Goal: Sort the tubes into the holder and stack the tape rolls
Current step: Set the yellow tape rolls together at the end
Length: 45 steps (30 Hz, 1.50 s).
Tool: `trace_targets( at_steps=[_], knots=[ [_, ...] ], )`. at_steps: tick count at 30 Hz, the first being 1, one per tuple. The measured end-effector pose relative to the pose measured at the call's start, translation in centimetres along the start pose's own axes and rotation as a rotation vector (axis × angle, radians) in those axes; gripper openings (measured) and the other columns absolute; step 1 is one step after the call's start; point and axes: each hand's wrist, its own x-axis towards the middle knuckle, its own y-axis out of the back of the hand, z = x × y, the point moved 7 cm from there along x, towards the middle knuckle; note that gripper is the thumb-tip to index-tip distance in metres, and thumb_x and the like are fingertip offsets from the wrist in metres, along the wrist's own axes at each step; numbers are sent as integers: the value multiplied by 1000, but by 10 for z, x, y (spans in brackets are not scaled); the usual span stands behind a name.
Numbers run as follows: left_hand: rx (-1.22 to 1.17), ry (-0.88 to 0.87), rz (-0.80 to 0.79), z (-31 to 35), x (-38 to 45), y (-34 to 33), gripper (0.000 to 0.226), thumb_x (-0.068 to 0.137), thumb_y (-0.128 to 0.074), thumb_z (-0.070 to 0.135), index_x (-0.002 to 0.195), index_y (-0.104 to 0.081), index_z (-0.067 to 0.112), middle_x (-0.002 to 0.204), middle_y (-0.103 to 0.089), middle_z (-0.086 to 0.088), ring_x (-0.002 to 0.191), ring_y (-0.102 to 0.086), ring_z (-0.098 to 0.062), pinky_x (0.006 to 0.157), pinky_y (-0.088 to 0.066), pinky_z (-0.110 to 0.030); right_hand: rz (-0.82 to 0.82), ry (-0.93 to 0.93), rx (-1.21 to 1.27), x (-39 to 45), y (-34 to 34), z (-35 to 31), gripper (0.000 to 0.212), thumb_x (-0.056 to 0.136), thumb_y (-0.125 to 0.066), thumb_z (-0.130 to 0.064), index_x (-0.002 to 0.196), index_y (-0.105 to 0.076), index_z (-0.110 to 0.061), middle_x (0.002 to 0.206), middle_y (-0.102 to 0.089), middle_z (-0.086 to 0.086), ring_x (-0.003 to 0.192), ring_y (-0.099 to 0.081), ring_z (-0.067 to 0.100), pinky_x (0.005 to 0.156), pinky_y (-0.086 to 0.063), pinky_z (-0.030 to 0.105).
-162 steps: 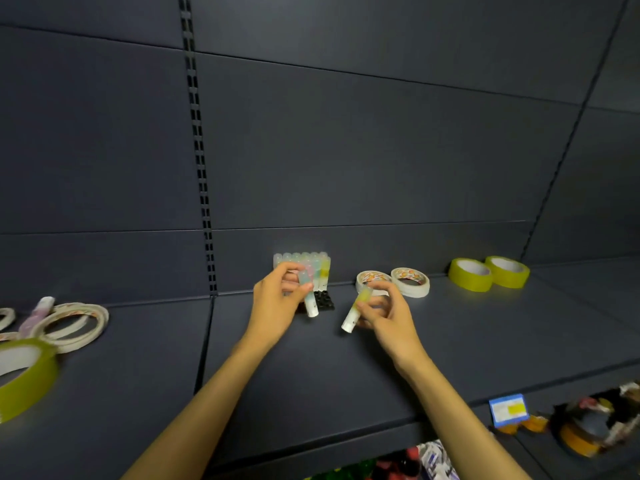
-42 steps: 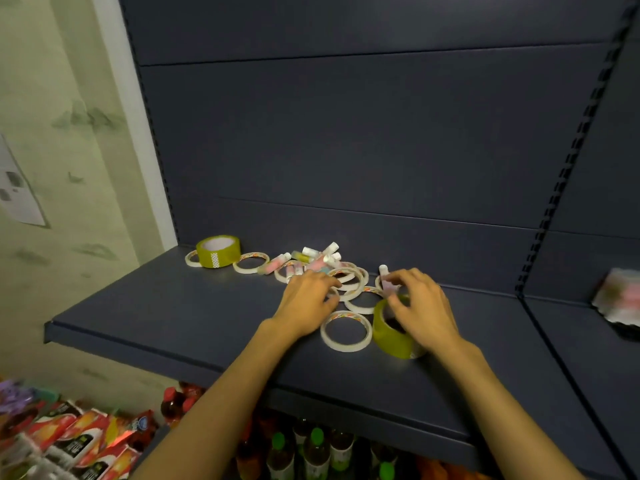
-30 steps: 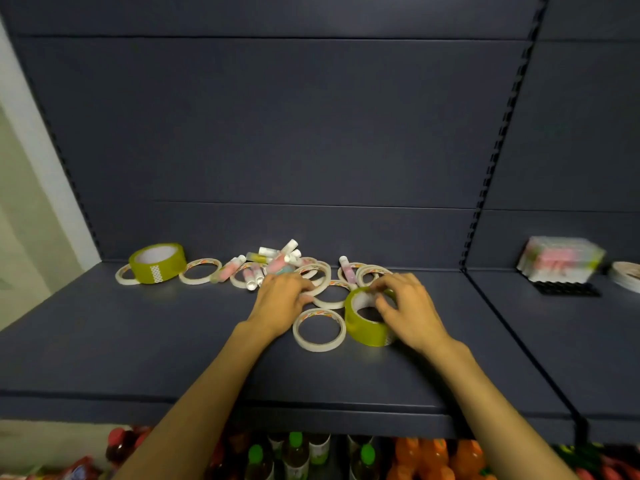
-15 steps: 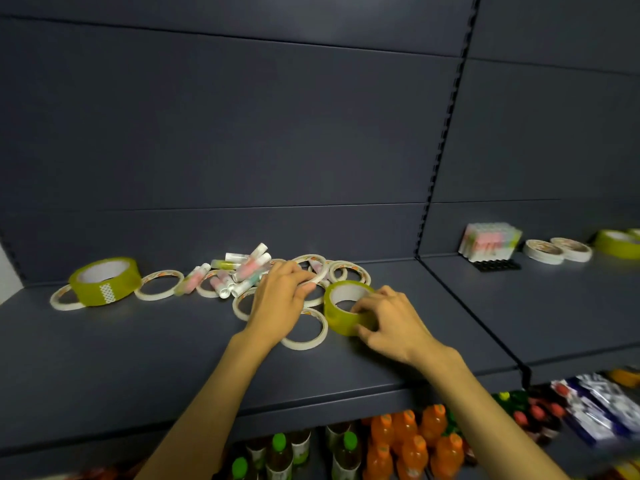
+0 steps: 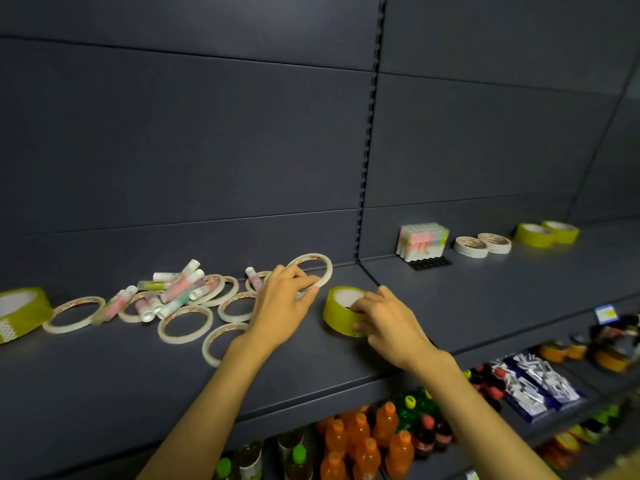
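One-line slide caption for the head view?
Left hand lifts a white tape ring; right hand grips a yellow-green tape roll.

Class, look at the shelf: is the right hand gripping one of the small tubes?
No, the right hand grips a yellow-green tape roll, while the loose tubes lie further left.

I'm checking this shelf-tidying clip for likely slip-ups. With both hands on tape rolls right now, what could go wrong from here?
1. The left hand holds a thin white roll tilted up among loose rings; lifting it may drag neighbours along.
2. The loose tubes lie piled on rings and could roll off.
3. The right hand grips the yellow roll near the shelf's front edge; a slip might drop it onto the bottles below.
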Motion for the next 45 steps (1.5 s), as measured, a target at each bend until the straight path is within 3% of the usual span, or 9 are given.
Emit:
trace_targets(
  at_steps=[2, 5, 11, 19, 23, 27, 30, 40, 45],
  knots=[
    [-3, -18, 3, 23, 6, -15, 19, 96, -63, 28, 111, -75, 29, 96, -61, 12, 93, -47, -12, 82, -28, -24, 8, -34, -7, -13, 11, 27, 29, 93, -62, -21, 122, -60, -21, 117, -61, -5, 107, -47, 22, 69, -42, 37],
    [-37, -40, -46, 58, 20, -43, 23, 98, -60, 30, 117, -73, 29, 95, -57, 14, 92, -44, -10, 78, -43, -30, 63, -44, -39, -33, 31, 71, 29, 93, -62, -19, 121, -60, -24, 117, -60, -7, 105, -48, 21, 65, -33, 31],
    [-23, -76, -41, 138, 50, -100, 21, 99, -58, 32, 114, -72, 34, 94, -54, 17, 91, -41, -5, 66, -31, -17, 112, -58, -69, -65, 66, 172, 31, 82, -73, -13, 113, -69, -17, 100, -65, -3, 95, -41, 24, 65, -44, 42],
    [-4, -104, -27, 233, 93, -186, 21, 98, -60, 31, 114, -73, 29, 98, -58, 12, 91, -44, -14, 73, -41, -32, 145, -101, -113, -110, 102, 299, 32, 78, -77, -13, 108, -69, -21, 94, -64, -6, 88, -41, 23, 62, -44, 42],
    [41, -129, -70, 263, 112, -233, 23, 98, -59, 33, 117, -71, 34, 98, -57, 11, 99, -48, -15, 79, -43, -35, 117, -131, -104, -126, 107, 350, 32, 87, -69, -14, 117, -65, -22, 107, -62, -6, 97, -45, 23, 64, -37, 35],
    [117, -146, -87, 279, 138, -276, 23, 97, -59, 33, 117, -71, 34, 97, -57, 8, 96, -47, -16, 76, -37, -31, 120, -174, -60, -131, 108, 399, 31, 93, -63, -18, 123, -61, -24, 119, -59, -8, 108, -50, 22, 65, -38, 33],
    [184, -136, -103, 280, 160, -308, 25, 97, -59, 33, 118, -71, 32, 98, -58, 6, 98, -49, -19, 78, -41, -34, 123, -203, -47, -125, 107, 437, 29, 93, -63, -19, 122, -61, -25, 122, -58, -9, 113, -53, 22, 69, -44, 35],
    [352, 44, -170, 258, 242, -406, 27, 97, -55, 33, 119, -70, 32, 113, -65, -2, 101, -52, -27, 83, -48, -41, 87, -101, -2, -64, 91, 547, 31, 92, -63, -19, 122, -61, -25, 124, -57, -8, 115, -52, 21, 75, -49, 38],
    [391, 86, -174, 254, 273, -435, 32, 98, -54, 36, 127, -65, 39, 116, -63, 1, 104, -53, -27, 82, -46, -39, 103, -42, -15, -36, 90, 592, 27, 91, -66, -21, 118, -64, -23, 115, -60, -8, 109, -46, 20, 68, -46, 35]
  ],
)
